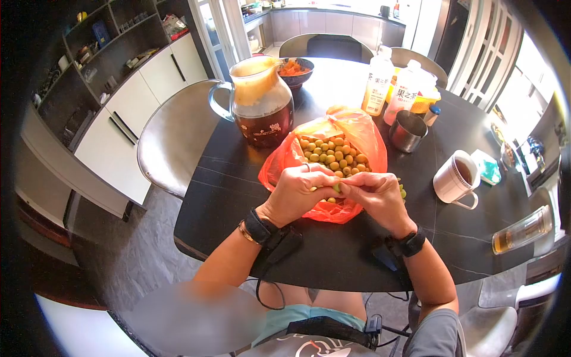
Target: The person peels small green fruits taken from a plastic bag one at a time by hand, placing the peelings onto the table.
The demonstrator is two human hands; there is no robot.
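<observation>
2-handed, reaching forward and inward, backs upward: pinching a small green piece (337, 187) between left hand (300, 189) and right hand (376, 193), over a thin orange plastic bag (279, 166) of round olive-brown fruits (339, 153)

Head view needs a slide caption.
Left hand and right hand hold a small green piece at a red bag of fruit.

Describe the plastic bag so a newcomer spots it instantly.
On the black table, find the big glass pitcher. Beside it, partly hidden by the left hand and right hand, sits the plastic bag. Apart from its neighbours: thin orange-red film, open over heaped small round fruit.
</observation>
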